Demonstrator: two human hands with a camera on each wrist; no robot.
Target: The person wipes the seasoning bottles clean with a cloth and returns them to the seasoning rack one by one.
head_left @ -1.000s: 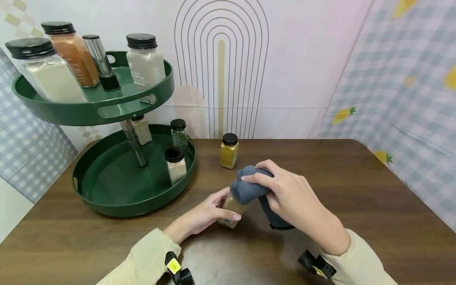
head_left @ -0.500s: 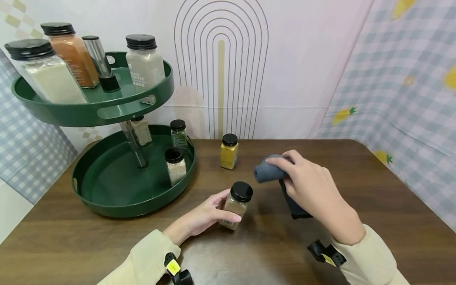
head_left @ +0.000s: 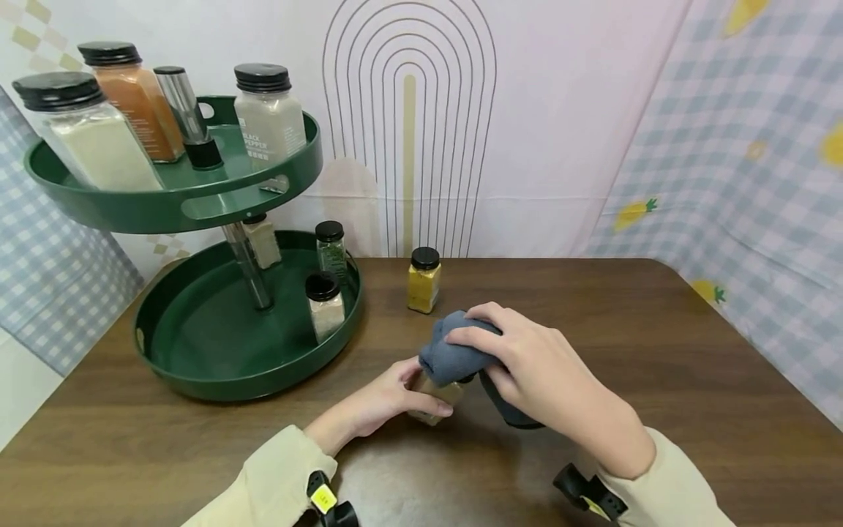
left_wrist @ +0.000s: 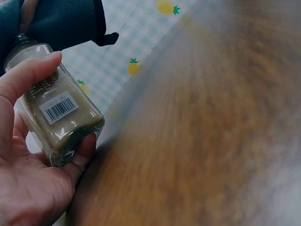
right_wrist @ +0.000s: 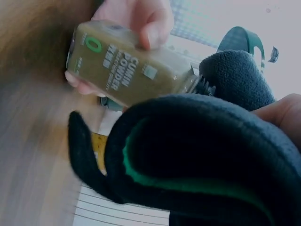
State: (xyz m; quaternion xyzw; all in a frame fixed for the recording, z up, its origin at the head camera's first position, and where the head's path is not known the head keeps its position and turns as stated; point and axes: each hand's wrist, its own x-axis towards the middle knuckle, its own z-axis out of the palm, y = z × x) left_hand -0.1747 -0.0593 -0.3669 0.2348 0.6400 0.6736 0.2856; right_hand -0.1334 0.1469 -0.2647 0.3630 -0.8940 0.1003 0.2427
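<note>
My left hand [head_left: 385,399] grips a clear, square-sided spice jar [head_left: 449,394] just above the table, its thumb across one face. In the right wrist view the jar's label [right_wrist: 124,73] reads "cumin powder"; a barcode sticker [left_wrist: 59,107] faces the left wrist view. My right hand [head_left: 543,366] holds a folded blue-grey towel [head_left: 456,353] against the jar's top. That towel hides most of the black lid. A loose fold with a dark edge hangs below the right fingers. Both wrists carry small black cameras.
A two-tier green tray stand [head_left: 250,380] occupies the left side, with large jars above and small ones below. A small yellow spice jar [head_left: 423,288] stands behind the hands. The wooden table [head_left: 658,329] meets a patterned cloth wall at the back and right.
The right hand drew the towel off to the right, exposing the black lid, then brought it back over the jar's top. The left hand keeps its grip; the jar tilts slightly.
</note>
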